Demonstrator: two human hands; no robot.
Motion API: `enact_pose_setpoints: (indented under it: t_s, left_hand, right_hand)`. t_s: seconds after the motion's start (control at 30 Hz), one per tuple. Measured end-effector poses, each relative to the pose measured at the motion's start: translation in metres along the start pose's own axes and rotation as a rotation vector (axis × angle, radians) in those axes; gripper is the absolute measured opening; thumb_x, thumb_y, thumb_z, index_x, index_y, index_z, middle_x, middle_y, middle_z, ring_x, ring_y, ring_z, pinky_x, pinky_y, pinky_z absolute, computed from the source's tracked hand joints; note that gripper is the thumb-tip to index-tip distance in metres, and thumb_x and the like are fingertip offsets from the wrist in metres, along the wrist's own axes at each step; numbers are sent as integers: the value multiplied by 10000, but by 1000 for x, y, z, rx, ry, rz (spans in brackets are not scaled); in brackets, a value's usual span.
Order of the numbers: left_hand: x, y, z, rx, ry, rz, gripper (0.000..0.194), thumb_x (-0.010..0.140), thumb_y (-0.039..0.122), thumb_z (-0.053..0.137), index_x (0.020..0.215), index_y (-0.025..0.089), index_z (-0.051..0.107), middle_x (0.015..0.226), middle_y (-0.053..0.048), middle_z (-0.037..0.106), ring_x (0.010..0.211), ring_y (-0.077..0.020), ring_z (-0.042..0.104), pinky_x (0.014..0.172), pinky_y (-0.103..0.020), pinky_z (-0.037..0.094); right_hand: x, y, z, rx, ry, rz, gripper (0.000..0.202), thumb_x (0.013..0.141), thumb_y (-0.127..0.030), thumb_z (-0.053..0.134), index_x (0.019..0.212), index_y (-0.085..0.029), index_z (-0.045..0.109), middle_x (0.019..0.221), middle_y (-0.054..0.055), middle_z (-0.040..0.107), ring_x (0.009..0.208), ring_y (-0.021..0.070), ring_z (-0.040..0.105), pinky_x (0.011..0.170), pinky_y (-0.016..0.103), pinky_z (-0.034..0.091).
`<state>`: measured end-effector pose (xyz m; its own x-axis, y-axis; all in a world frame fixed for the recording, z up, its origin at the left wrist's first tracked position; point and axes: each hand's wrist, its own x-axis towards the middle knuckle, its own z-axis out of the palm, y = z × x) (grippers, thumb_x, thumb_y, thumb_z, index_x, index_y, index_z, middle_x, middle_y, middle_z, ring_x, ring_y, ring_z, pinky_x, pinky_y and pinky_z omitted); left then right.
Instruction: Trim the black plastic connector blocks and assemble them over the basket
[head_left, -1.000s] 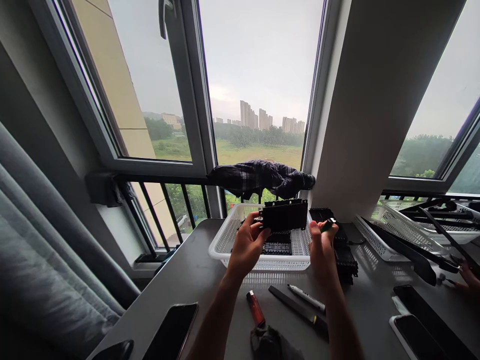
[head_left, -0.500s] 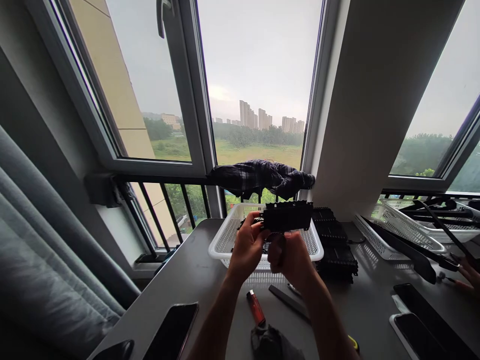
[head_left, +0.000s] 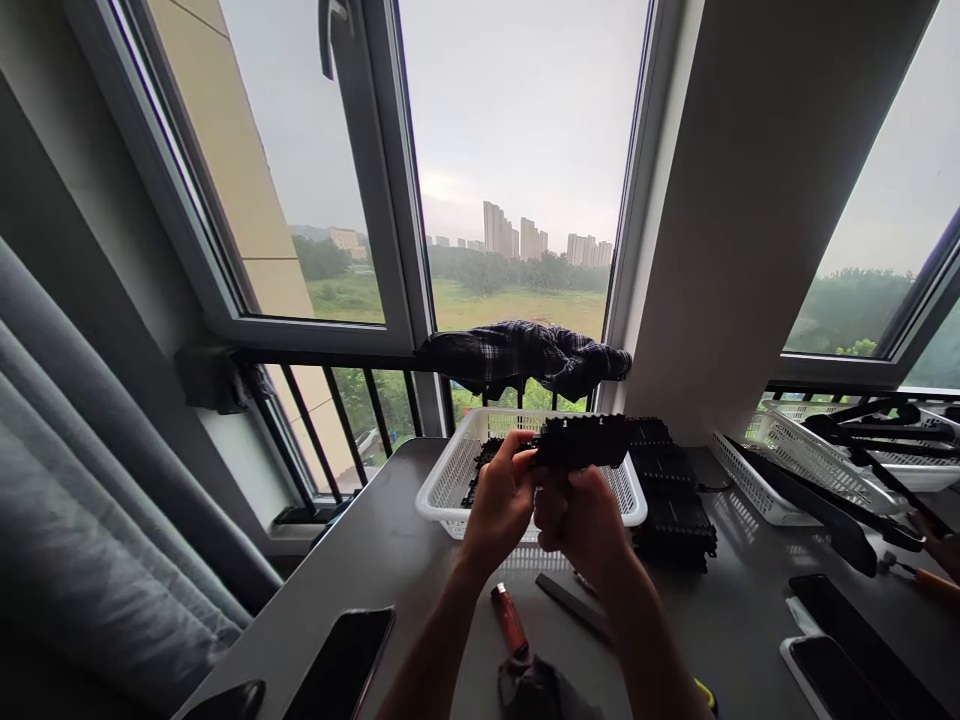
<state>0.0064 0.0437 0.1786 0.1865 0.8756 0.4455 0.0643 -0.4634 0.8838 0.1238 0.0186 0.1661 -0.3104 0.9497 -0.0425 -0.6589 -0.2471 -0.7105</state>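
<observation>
A flat black part with a jagged edge (head_left: pixel 586 441) is held up over the white basket (head_left: pixel 441 508). My left hand (head_left: pixel 501 492) grips its left end between thumb and fingers. Just below it, my right hand (head_left: pixel 579 515) is closed, its thumb against the lower edge; whatever lies inside its curled fingers is hidden. More black pieces (head_left: pixel 484 462) lie in the basket. Similar black parts (head_left: pixel 671 505) are stacked to the right of the basket.
On the grey table (head_left: pixel 360 560) are a phone (head_left: pixel 345 660), a red-handled tool (head_left: pixel 510 620), a dark flat strip (head_left: pixel 574 606) and two dark devices at right. White baskets (head_left: pixel 780 510) hold long black parts. Another person's hand (head_left: pixel 941 550) shows at the right edge.
The held black part has tilted and dropped slightly, showing less of its flat face. At the far right, the other person's hand and the long black parts have shifted.
</observation>
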Motion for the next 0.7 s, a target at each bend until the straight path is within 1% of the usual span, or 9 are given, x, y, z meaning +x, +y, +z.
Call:
enact_pose_setpoints:
  t_s: [0.17, 0.27, 0.33, 0.43, 0.5, 0.53, 0.67, 0.7]
  left_hand:
    - [-1, 0, 2, 36, -6, 10, 260, 785, 114, 480, 1030, 200, 498, 817, -16, 705, 659, -133, 627, 589, -213, 443]
    - [0, 0, 2, 51, -7, 5, 266, 786, 114, 475, 1036, 202, 501, 829, -19, 712, 651, -136, 628, 586, -217, 442]
    - [0, 0, 1, 39, 0, -8, 270, 789, 123, 484, 1046, 204, 502, 846, -24, 718, 670, -144, 641, 614, -228, 455]
    - [1, 2, -2, -9, 16, -31, 279, 788, 144, 509, 1061, 202, 500, 877, -34, 726, 736, -163, 664, 689, -253, 474]
    - [3, 3, -5, -31, 39, -35, 284, 784, 158, 527, 1063, 200, 496, 901, -43, 728, 795, -176, 671, 743, -271, 475]
    - [3, 3, -7, -35, 52, -36, 286, 780, 165, 536, 1061, 199, 492, 909, -46, 728, 815, -181, 671, 759, -276, 473]
    - [5, 3, -11, -40, 89, -48, 281, 771, 187, 558, 1041, 197, 483, 902, -50, 731, 846, -189, 672, 787, -284, 463]
    - [6, 3, -12, -41, 95, -49, 277, 770, 190, 559, 1036, 197, 482, 896, -49, 731, 853, -190, 672, 792, -283, 460]
  right_hand:
    - [2, -3, -2, 35, 24, 54, 294, 596, -439, 561, 548, -202, 393, 524, -55, 299, 492, 93, 271, 418, 211, 188]
    - [3, -3, -2, 36, 28, 55, 297, 611, -439, 559, 558, -204, 385, 527, -58, 294, 491, 92, 268, 418, 209, 195]
    - [2, -3, -3, 19, -6, 50, 297, 619, -441, 568, 576, -202, 395, 538, -58, 301, 496, 91, 276, 422, 205, 200]
    - [0, -8, -5, -37, -99, 71, 310, 631, -468, 569, 599, -199, 418, 552, -53, 324, 505, 93, 287, 427, 204, 207]
    - [-3, -14, -7, -44, -114, 83, 318, 633, -481, 564, 607, -201, 417, 556, -52, 326, 504, 93, 280, 426, 200, 191]
    - [-4, -17, -8, -28, -89, 75, 315, 634, -480, 563, 612, -203, 414, 556, -54, 320, 503, 93, 274, 426, 199, 182]
    - [-6, -25, -10, 63, 105, -13, 312, 664, -473, 536, 616, -213, 369, 560, -57, 301, 500, 97, 269, 427, 204, 174]
    - [-6, -25, -10, 69, 136, -28, 314, 674, -475, 525, 614, -214, 360, 561, -55, 302, 499, 98, 271, 427, 206, 174]
